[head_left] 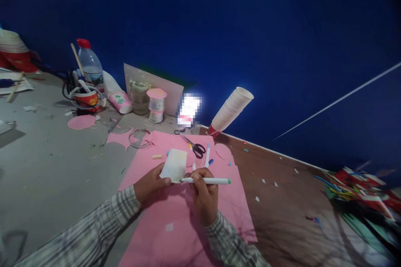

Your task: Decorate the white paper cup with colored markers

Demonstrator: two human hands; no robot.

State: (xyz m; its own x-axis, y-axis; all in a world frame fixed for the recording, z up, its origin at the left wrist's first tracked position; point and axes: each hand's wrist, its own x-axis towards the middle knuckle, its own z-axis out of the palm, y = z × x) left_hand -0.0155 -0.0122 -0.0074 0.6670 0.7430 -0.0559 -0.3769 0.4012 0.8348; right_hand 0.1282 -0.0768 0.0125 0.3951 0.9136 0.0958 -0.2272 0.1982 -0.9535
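Note:
My left hand point(153, 184) is closed round a white paper cup point(175, 164), which it holds tilted above the pink paper point(156, 233). Pinched in my right hand point(204, 194) is a white marker point(217, 181) with a green end; its tip meets the cup's lower edge. Just beyond the hands lie black-handled scissors point(198, 149), a second pen point(207, 155) and a short cream-coloured stick point(157, 157). A metal ring point(139, 138) rests at the paper's far left corner.
A tall stack of paper cups point(231, 110) leans at the back. A phone-like bright screen point(189, 109), a decorated cup piece point(156, 106), a glass jar point(139, 98) and a plastic bottle point(90, 64) stand along the wall. Colourful strips point(344, 187) lie heaped at right.

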